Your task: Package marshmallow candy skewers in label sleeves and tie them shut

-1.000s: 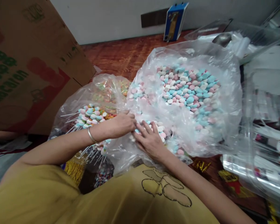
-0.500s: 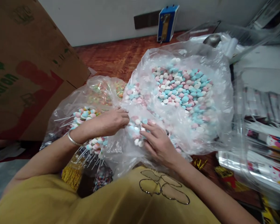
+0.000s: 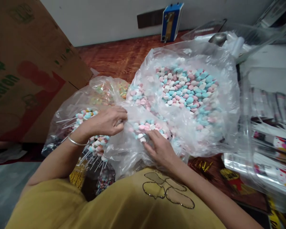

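My left hand [image 3: 111, 121], with a bangle at its wrist, is closed in a pinch on the edge of a clear plastic bag [image 3: 124, 149]. Pink, white and blue candies [image 3: 154, 124] lie in the bag's near opening. Over them rests my right hand [image 3: 160, 148], fingers stretched out and fingertips touching the candies. Farther back, a large heap of the same candies [image 3: 186, 86] shows through the wide mouth of the plastic. Below my left wrist are candy sticks [image 3: 98, 146], white sticks topped with coloured pieces.
A big cardboard box [image 3: 38, 70] stands on the left. Behind the bags, a blue device [image 3: 172, 22] stands against the wall. At the right are a clear plastic bin [image 3: 246, 79] and printed packets [image 3: 274, 171]. A metal scoop [image 3: 218, 38] lies at the back right. Orange-green candies [image 3: 105, 95] sit in another bag.
My left hand has shifted slightly left, its fingers more curled. My right hand has moved slightly down, and more candies show beyond its fingers.
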Action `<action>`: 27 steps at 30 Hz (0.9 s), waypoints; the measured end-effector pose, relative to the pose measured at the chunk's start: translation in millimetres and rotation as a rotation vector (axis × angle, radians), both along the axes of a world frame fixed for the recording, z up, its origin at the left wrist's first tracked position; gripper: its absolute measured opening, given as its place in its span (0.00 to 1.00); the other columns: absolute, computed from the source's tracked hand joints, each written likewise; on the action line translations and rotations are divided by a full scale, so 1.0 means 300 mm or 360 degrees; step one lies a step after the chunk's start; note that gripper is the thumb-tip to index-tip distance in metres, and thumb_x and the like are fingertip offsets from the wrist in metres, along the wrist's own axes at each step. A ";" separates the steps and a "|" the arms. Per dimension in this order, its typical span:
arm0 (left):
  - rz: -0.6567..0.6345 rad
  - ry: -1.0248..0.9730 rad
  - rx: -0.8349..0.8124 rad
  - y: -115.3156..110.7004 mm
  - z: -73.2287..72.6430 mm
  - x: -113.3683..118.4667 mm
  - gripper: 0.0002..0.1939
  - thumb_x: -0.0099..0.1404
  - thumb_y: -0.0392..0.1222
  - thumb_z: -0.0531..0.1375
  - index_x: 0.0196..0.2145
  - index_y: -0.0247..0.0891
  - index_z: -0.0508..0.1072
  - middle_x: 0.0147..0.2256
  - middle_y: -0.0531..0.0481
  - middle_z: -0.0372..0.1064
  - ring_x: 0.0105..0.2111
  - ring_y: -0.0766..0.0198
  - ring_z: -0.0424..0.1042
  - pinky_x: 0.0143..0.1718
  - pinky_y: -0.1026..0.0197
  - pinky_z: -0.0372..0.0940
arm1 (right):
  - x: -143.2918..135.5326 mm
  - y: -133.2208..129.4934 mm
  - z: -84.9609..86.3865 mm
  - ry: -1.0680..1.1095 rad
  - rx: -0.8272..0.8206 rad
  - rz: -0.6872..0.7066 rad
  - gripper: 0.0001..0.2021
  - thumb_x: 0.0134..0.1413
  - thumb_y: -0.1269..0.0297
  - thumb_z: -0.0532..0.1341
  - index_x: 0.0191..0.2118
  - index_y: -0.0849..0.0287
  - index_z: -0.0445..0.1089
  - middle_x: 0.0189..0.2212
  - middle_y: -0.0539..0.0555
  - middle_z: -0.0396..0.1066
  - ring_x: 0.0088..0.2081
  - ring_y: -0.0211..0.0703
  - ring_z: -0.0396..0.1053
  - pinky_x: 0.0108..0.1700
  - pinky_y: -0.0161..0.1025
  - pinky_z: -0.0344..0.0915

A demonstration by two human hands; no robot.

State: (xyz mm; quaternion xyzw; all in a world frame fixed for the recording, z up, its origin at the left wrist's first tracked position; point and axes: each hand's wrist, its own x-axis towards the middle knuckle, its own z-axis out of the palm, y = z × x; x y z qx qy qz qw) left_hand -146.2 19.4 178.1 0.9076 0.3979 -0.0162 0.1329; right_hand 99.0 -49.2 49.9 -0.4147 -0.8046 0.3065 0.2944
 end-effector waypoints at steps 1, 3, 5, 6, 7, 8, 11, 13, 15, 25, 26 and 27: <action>0.0048 0.0041 0.0037 0.000 -0.014 -0.003 0.07 0.60 0.33 0.54 0.31 0.38 0.72 0.34 0.45 0.72 0.38 0.56 0.70 0.44 0.55 0.66 | -0.011 0.003 0.000 -0.0098 0.0089 0.0007 0.22 0.66 0.65 0.59 0.64 0.55 0.66 0.52 0.61 0.73 0.50 0.53 0.72 0.46 0.47 0.74; 0.0090 0.0037 0.0108 -0.004 -0.041 -0.001 0.09 0.62 0.31 0.54 0.36 0.37 0.73 0.35 0.44 0.72 0.39 0.56 0.70 0.44 0.55 0.65 | -0.036 0.006 -0.007 -0.0349 0.0270 0.0095 0.23 0.66 0.67 0.59 0.65 0.54 0.66 0.56 0.63 0.71 0.50 0.54 0.72 0.44 0.47 0.74; 0.0073 -0.0051 0.0221 -0.022 -0.067 0.009 0.15 0.63 0.28 0.53 0.45 0.36 0.74 0.42 0.42 0.74 0.44 0.55 0.71 0.48 0.54 0.65 | -0.051 0.006 -0.020 -0.0533 0.0370 0.0227 0.22 0.65 0.73 0.56 0.63 0.56 0.69 0.59 0.65 0.70 0.49 0.54 0.72 0.44 0.46 0.73; 0.0028 -0.0085 0.0258 -0.037 -0.080 0.017 0.19 0.64 0.27 0.53 0.49 0.37 0.74 0.45 0.41 0.74 0.48 0.54 0.70 0.51 0.53 0.64 | -0.050 0.007 -0.026 -0.0539 0.0381 0.0274 0.22 0.65 0.76 0.55 0.61 0.58 0.71 0.59 0.66 0.70 0.49 0.53 0.73 0.45 0.46 0.73; -0.0027 -0.0090 0.0275 -0.055 -0.092 0.024 0.21 0.65 0.28 0.54 0.53 0.38 0.73 0.48 0.41 0.74 0.51 0.53 0.70 0.54 0.51 0.63 | -0.042 0.009 -0.031 -0.0465 0.0360 0.0302 0.20 0.65 0.77 0.54 0.58 0.60 0.72 0.58 0.66 0.71 0.48 0.52 0.73 0.45 0.45 0.73; -0.0073 -0.0067 0.0277 -0.075 -0.103 0.031 0.22 0.66 0.29 0.55 0.56 0.40 0.72 0.49 0.41 0.74 0.51 0.53 0.69 0.55 0.49 0.63 | -0.028 0.013 -0.031 -0.0320 0.0305 0.0305 0.19 0.65 0.77 0.53 0.56 0.60 0.73 0.56 0.65 0.72 0.48 0.51 0.73 0.45 0.44 0.73; -0.0113 0.0081 0.0214 -0.130 -0.130 0.044 0.13 0.68 0.33 0.59 0.49 0.41 0.76 0.40 0.44 0.75 0.44 0.53 0.70 0.55 0.46 0.62 | 0.024 0.042 -0.010 0.0207 0.0003 0.0136 0.14 0.65 0.75 0.55 0.49 0.58 0.75 0.45 0.58 0.75 0.44 0.44 0.74 0.44 0.40 0.71; -0.0138 0.0122 0.0138 -0.153 -0.131 0.048 0.06 0.68 0.32 0.59 0.36 0.40 0.75 0.34 0.47 0.73 0.39 0.56 0.69 0.57 0.45 0.60 | 0.034 0.072 0.014 0.0409 -0.0167 -0.0102 0.11 0.63 0.73 0.58 0.46 0.57 0.75 0.40 0.54 0.76 0.39 0.42 0.74 0.42 0.38 0.70; -0.0233 0.0076 0.0006 -0.166 -0.115 0.051 0.10 0.68 0.30 0.57 0.30 0.40 0.72 0.33 0.50 0.72 0.38 0.60 0.69 0.62 0.44 0.56 | 0.011 0.099 0.035 0.0474 -0.0202 -0.0212 0.09 0.63 0.71 0.59 0.45 0.57 0.75 0.40 0.54 0.76 0.38 0.42 0.74 0.41 0.38 0.70; -0.0218 -0.0225 -0.0325 -0.193 -0.008 0.035 0.07 0.62 0.31 0.55 0.28 0.40 0.68 0.29 0.50 0.68 0.34 0.60 0.67 0.45 0.55 0.65 | 0.128 0.043 0.075 0.0131 -0.0195 -0.0071 0.14 0.69 0.61 0.56 0.54 0.53 0.73 0.46 0.57 0.79 0.46 0.49 0.77 0.46 0.45 0.74; -0.0203 -0.0234 -0.0331 -0.192 -0.013 0.034 0.06 0.64 0.34 0.56 0.30 0.40 0.69 0.30 0.49 0.69 0.34 0.60 0.68 0.43 0.56 0.65 | 0.171 0.025 0.066 0.0030 -0.0255 0.0005 0.15 0.68 0.59 0.58 0.56 0.51 0.73 0.47 0.56 0.78 0.45 0.50 0.77 0.45 0.44 0.74; -0.0176 -0.0237 -0.0315 -0.189 -0.022 0.036 0.05 0.67 0.38 0.57 0.34 0.39 0.72 0.34 0.48 0.71 0.35 0.60 0.70 0.42 0.57 0.66 | 0.207 0.005 0.050 -0.0079 -0.0284 0.0110 0.18 0.66 0.58 0.60 0.60 0.50 0.70 0.51 0.56 0.77 0.48 0.51 0.77 0.46 0.45 0.75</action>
